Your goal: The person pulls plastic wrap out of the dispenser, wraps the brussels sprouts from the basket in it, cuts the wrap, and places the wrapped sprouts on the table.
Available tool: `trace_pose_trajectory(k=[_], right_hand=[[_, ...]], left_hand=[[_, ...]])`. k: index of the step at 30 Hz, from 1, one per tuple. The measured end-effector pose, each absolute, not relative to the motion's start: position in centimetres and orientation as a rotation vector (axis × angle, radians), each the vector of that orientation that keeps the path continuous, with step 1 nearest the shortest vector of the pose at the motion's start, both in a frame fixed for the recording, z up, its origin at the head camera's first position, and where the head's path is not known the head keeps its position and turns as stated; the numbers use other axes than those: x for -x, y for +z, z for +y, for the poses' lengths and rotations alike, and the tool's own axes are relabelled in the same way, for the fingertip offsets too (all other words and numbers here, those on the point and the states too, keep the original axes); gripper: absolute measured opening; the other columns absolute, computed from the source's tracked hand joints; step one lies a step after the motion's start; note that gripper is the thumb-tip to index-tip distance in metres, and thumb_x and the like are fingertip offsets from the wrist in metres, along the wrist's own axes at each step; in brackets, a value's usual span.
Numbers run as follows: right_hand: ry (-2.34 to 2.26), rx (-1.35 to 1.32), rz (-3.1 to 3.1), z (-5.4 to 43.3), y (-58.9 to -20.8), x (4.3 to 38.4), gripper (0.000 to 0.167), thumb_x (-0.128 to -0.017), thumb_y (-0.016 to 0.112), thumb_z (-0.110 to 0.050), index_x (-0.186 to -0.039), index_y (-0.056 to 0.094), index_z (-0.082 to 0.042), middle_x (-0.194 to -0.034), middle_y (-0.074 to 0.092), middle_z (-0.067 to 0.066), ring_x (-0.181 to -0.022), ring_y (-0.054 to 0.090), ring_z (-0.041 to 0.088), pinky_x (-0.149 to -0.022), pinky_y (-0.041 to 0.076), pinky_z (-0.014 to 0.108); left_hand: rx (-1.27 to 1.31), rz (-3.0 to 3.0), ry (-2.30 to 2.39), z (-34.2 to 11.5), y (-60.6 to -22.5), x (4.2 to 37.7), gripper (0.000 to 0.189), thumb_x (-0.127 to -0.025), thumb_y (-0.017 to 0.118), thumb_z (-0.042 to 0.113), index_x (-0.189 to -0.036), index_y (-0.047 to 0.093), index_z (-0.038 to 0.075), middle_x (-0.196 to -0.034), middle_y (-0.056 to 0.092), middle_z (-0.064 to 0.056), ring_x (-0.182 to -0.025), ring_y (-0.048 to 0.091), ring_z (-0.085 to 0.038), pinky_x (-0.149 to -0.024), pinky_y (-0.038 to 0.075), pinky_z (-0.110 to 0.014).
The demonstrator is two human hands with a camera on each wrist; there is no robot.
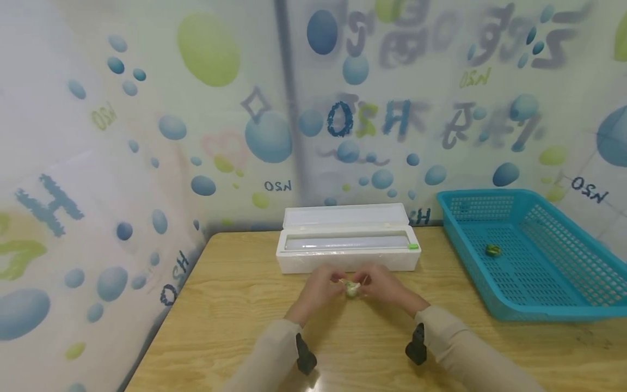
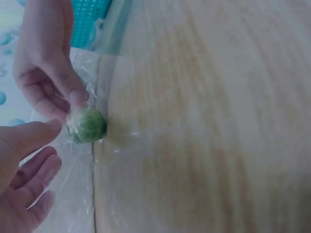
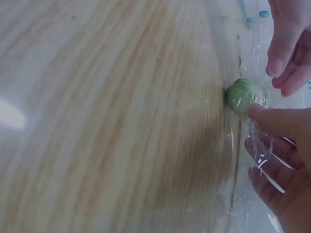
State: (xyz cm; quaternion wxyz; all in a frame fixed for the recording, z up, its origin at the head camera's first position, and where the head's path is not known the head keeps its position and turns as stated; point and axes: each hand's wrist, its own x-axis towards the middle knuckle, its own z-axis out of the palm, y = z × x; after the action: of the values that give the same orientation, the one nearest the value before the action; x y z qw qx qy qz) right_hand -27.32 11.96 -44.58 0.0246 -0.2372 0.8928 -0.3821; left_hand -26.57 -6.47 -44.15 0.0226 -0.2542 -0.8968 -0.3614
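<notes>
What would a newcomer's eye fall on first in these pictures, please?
Probably the turquoise basket at the right of the table, holding a small green item. Next, the round green vegetable in clear film between the left hand and right hand, in front of the white box.

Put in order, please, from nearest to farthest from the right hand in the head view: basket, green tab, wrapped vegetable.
1. Wrapped vegetable, touching the right hand.
2. Green tab, on the box, right end.
3. Basket, to the right.
</notes>
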Motion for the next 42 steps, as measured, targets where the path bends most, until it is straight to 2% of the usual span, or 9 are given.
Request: trace_pose_trajectory(k=[6,13,21,28,34,38,42], right_hand=[[-1.161,0.745,2.788,12.4,-44.7,27.7,0.016,-0.074,0.071,0.002,-0.086,0.068,-0.008,-0.080,0.062,-0.003,-0.072,0.054,0.011,-0.062,0.046,0.026],[-1.233,0.689,2.751,12.4,-44.9,27.9,0.017,-0.075,0.069,0.003,-0.088,0.068,-0.008,-0.083,0.062,-0.003,-0.076,0.054,0.013,-0.067,0.047,0.030],[-1.274,0.660,2.713,12.5,-44.8,28.0,0.016,-0.076,0.069,0.002,-0.090,0.068,-0.006,-0.085,0.063,-0.001,-0.076,0.055,0.013,-0.066,0.047,0.029],[-1.251,0.703,2.724,12.4,-44.3,28.0,0.015,-0.080,0.068,-0.003,-0.095,0.067,-0.003,-0.090,0.064,0.003,-0.081,0.057,0.016,-0.069,0.048,0.029],[-1.240,0.782,2.744,12.3,-44.6,28.2,0.020,-0.075,0.073,-0.007,-0.094,0.068,-0.004,-0.087,0.063,0.002,-0.079,0.054,0.017,-0.067,0.046,0.028],[-1.214,0.785,2.772,12.4,-44.9,28.5,0.024,-0.070,0.076,-0.004,-0.094,0.069,-0.005,-0.087,0.063,0.000,-0.077,0.053,0.014,-0.066,0.046,0.027],[-1.213,0.757,2.768,12.2,-44.9,28.7,0.023,-0.071,0.073,-0.002,-0.093,0.069,-0.007,-0.087,0.064,-0.001,-0.078,0.054,0.013,-0.068,0.047,0.029]], left_hand=[[0.756,-2.784,-1.055,-5.6,-44.9,25.9,0.024,-0.071,0.076,0.008,-0.095,0.070,0.006,-0.087,0.057,-0.002,-0.081,0.052,-0.017,-0.069,0.043,-0.026],[0.756,-2.747,-1.047,-5.4,-45.7,26.1,0.029,-0.071,0.075,0.004,-0.098,0.065,0.004,-0.095,0.059,-0.006,-0.089,0.055,-0.020,-0.078,0.045,-0.030],[0.748,-2.727,-1.131,-5.2,-45.6,26.7,0.018,-0.074,0.074,0.007,-0.089,0.065,0.004,-0.087,0.059,-0.003,-0.083,0.054,-0.017,-0.075,0.045,-0.030],[0.783,-2.779,-1.101,-5.4,-45.1,27.2,0.019,-0.077,0.071,0.005,-0.093,0.062,0.002,-0.089,0.060,-0.006,-0.084,0.057,-0.020,-0.076,0.047,-0.029],[0.857,-2.803,-1.052,-5.6,-44.5,27.6,0.016,-0.079,0.069,0.004,-0.093,0.063,-0.001,-0.089,0.062,-0.009,-0.085,0.059,-0.023,-0.076,0.048,-0.030],[0.920,-2.819,-1.037,-5.7,-44.2,27.9,0.009,-0.081,0.067,0.003,-0.090,0.066,0.000,-0.087,0.065,-0.007,-0.082,0.060,-0.018,-0.074,0.048,-0.027],[0.953,-2.836,-1.079,-5.8,-44.0,28.1,0.007,-0.082,0.065,0.002,-0.089,0.066,0.002,-0.086,0.066,-0.005,-0.079,0.058,-0.013,-0.073,0.047,-0.024]])
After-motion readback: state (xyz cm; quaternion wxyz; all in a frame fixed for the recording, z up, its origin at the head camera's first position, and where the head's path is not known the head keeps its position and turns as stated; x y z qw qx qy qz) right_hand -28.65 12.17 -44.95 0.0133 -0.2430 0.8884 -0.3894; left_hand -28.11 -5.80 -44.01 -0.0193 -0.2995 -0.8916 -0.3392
